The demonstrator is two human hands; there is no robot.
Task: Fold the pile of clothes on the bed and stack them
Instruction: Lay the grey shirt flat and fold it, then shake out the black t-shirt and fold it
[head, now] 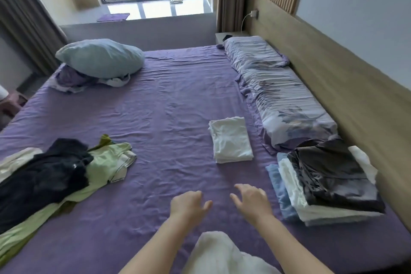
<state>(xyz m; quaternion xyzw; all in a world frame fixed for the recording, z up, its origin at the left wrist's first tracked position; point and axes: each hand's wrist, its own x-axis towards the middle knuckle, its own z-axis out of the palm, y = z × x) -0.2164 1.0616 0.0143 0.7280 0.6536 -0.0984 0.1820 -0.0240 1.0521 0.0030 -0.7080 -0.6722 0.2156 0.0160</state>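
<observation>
While both hands, left (189, 203) and right (252, 201), hover empty with fingers loose, the folded white garment (231, 140) ahead could unfold if snatched carelessly.

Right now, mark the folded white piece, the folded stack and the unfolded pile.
folded white piece (231, 140), head view, middle of its top face
folded stack (329, 176), head view, dark top garment
unfolded pile (44, 176), head view, dark garment on top

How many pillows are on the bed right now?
3. A light blue pillow at the far left corner, and two floral pillows along the headboard: one far, one nearer. More may be hidden.
</observation>
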